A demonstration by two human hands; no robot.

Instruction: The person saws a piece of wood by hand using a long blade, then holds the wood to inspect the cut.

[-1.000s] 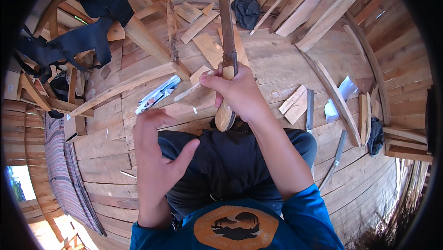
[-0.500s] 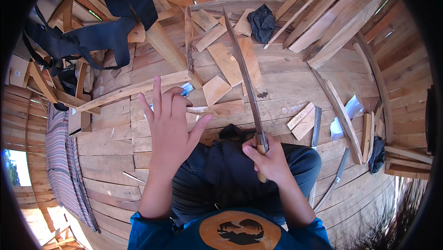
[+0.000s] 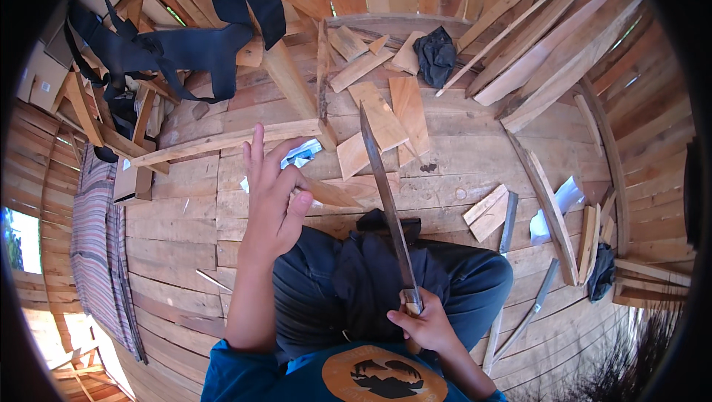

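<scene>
The right hand's [image 3: 426, 325] fingers wrap closely around the handle of a long knife [image 3: 387, 205], its blade running forward and slightly left from them. The left hand [image 3: 273, 213] pinches a wood strip [image 3: 335, 194] (other fingers loosely raised), which juts rightward past the thumb. Half a second ago, that thumb stood wider apart, and the right hand was farther from the shirt [image 3: 245, 374].

I wear a blue shirt [image 3: 297, 381] whose orange oval emblem [image 3: 384, 376] carries faint lettering near its rim, too blurred to make out. Small white labels [image 3: 46, 87] sit on cardboard boxes [image 3: 38, 68] at my upper left, their print too tiny to read.
</scene>
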